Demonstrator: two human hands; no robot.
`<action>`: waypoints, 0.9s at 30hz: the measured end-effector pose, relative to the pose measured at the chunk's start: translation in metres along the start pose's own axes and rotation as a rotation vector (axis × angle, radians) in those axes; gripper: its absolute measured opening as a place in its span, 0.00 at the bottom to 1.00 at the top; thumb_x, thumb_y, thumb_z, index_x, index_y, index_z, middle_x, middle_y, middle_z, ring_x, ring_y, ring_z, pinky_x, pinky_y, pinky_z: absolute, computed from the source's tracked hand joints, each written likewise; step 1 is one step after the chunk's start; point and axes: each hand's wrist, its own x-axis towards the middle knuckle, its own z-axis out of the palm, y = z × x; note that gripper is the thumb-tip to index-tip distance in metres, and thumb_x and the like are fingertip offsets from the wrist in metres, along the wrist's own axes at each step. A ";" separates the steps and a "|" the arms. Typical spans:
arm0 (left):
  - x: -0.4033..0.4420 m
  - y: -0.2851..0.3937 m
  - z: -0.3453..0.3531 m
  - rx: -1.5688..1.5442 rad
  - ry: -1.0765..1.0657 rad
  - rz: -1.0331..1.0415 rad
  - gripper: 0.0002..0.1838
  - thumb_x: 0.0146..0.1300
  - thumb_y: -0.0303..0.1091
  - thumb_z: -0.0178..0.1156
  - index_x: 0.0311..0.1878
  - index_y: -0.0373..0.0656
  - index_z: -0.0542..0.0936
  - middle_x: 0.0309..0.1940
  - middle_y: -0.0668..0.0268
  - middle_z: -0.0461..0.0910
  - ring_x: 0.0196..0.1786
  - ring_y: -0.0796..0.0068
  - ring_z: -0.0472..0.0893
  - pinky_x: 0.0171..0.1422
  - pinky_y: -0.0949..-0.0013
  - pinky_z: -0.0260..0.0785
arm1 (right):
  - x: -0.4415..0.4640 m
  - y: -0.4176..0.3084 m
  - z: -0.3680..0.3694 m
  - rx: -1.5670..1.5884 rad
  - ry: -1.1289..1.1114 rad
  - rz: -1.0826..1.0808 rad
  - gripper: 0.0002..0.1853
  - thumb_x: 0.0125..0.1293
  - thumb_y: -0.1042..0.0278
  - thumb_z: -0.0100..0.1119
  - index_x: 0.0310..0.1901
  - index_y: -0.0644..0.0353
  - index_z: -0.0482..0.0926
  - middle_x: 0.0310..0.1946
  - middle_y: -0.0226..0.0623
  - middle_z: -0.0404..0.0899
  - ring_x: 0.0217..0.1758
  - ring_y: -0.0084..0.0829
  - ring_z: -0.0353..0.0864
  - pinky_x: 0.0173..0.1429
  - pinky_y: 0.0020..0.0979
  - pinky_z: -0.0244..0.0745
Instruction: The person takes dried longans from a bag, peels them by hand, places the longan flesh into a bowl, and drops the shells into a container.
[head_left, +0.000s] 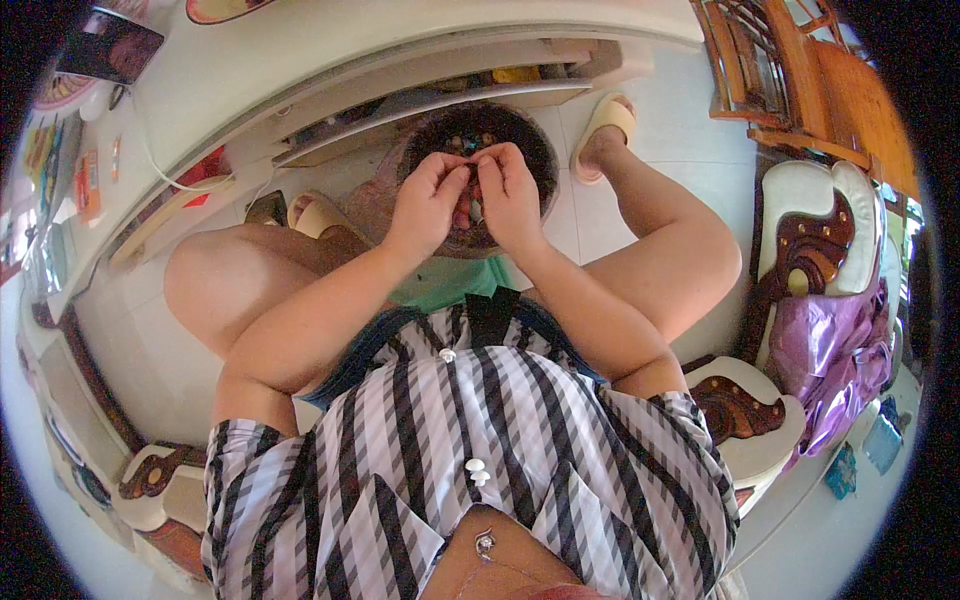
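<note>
My left hand (430,205) and my right hand (507,198) meet at the fingertips above a dark round bin (548,160) on the floor between my legs. Both are closed in a pinch, thumbs and forefingers pressed together. Whatever lies between the fingertips is too small and hidden to name. Below and between the hands, small mixed bits (468,208), reddish and pale, show inside the bin, along with a turquoise speck. Something green (455,283) lies against the near side of the bin, partly covered by my forearms.
Ahead is a pale table (400,50) with an open drawer (430,100) below its edge; a dark flat device (110,45) rests on top. Wooden chairs (830,100) stand at far right. A cream sofa seat (790,200) holds a shiny purple cloth (830,350).
</note>
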 end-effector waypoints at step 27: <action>0.013 -0.005 -0.012 -0.525 -0.039 -0.247 0.05 0.58 0.30 0.55 0.34 0.40 0.72 0.31 0.66 0.75 0.35 0.74 0.77 0.40 0.69 0.74 | 0.007 -0.033 -0.031 -0.605 -0.046 -0.565 0.16 0.45 0.68 0.60 0.40 0.55 0.73 0.31 0.38 0.77 0.33 0.39 0.77 0.35 0.36 0.74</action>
